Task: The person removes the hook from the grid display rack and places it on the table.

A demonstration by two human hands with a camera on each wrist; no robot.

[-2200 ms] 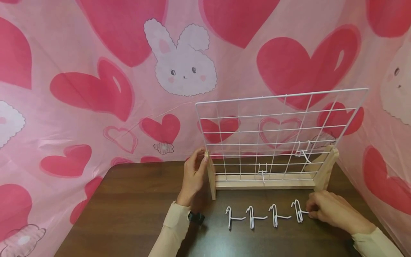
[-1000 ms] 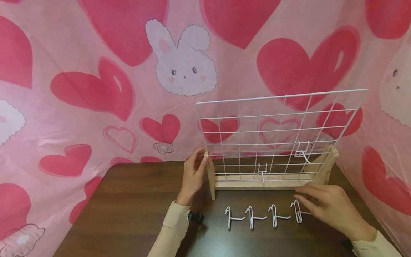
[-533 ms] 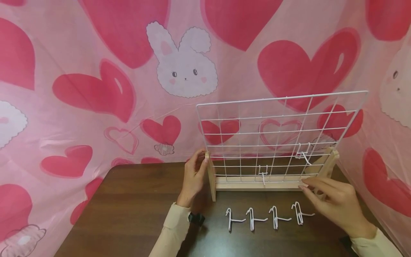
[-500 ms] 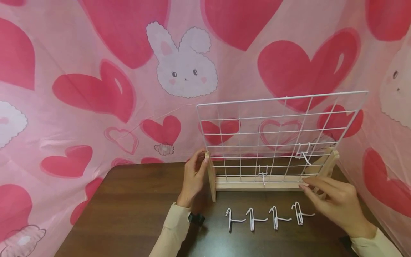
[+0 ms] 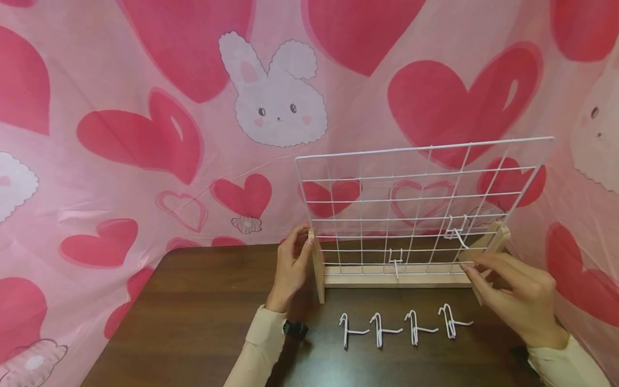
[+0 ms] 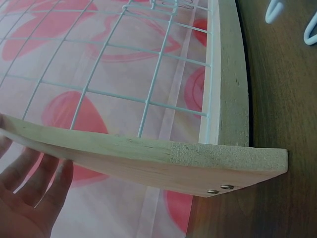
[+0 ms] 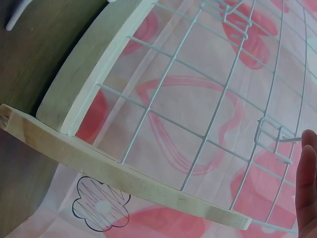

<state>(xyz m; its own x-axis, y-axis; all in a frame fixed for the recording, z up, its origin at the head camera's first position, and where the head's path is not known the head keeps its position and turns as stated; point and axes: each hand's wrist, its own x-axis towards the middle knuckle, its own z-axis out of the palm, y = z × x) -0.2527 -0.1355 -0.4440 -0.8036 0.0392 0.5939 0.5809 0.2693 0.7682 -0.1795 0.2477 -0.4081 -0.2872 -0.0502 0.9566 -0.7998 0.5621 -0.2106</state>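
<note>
A white wire grid (image 5: 425, 204) leans back in a pale wooden stand (image 5: 396, 278) on the table. My left hand (image 5: 292, 260) grips the stand's left side piece (image 6: 129, 153), thumb in front and fingers behind. My right hand (image 5: 519, 295) is raised before the right side piece (image 7: 124, 173), thumb and index fingertips close together with nothing visible between them. Near those fingertips, one white hook (image 5: 454, 232) hangs on the grid; its prong points toward the fingers in the right wrist view. A second hook (image 5: 395, 262) hangs lower, near the middle.
Several loose white hooks (image 5: 414, 328) lie in a row on the dark wood table (image 5: 203, 322), in front of the stand. A pink cloth (image 5: 193, 140) with hearts and rabbits hangs behind and at the sides.
My right hand has left the rightmost loose hook, risen to the stand's lower bar, then shifted right and slightly up. The left hand keeps its grip, and the hooks stay where they were.
</note>
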